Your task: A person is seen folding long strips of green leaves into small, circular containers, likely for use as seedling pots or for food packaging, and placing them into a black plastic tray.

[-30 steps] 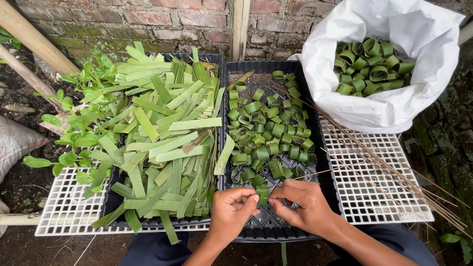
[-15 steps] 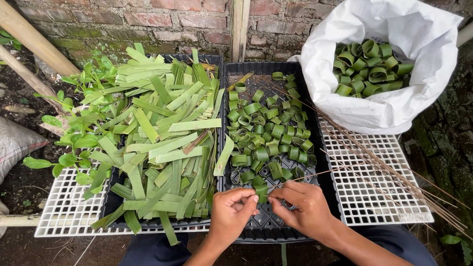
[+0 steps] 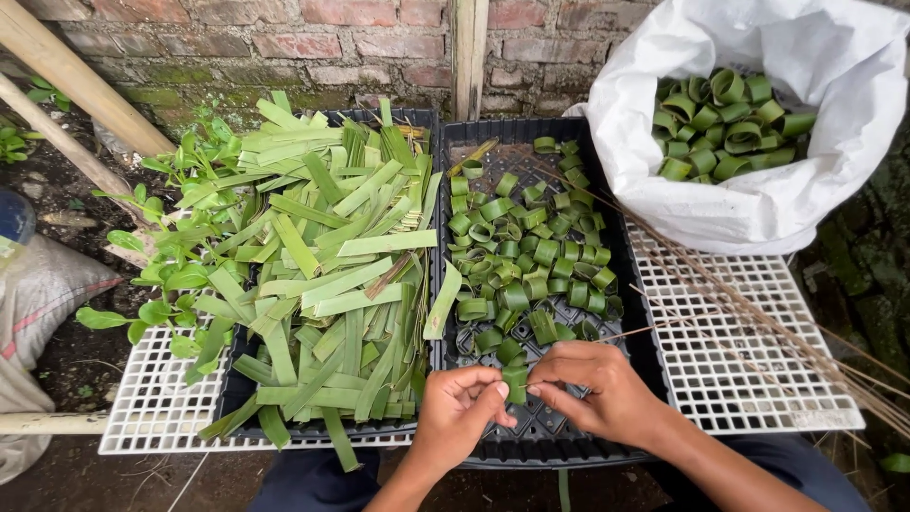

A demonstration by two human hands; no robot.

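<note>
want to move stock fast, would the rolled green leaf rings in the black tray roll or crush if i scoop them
Probably light: the rolled green leaf rings are thin strips. Likely to roll, being round. Could flatten under squeeze, since they're hollow loops in the black plastic tray.

leaf strip (image 3: 515,381) | green, folded into a short loop | upright | pinched over black tray's near edge
</note>
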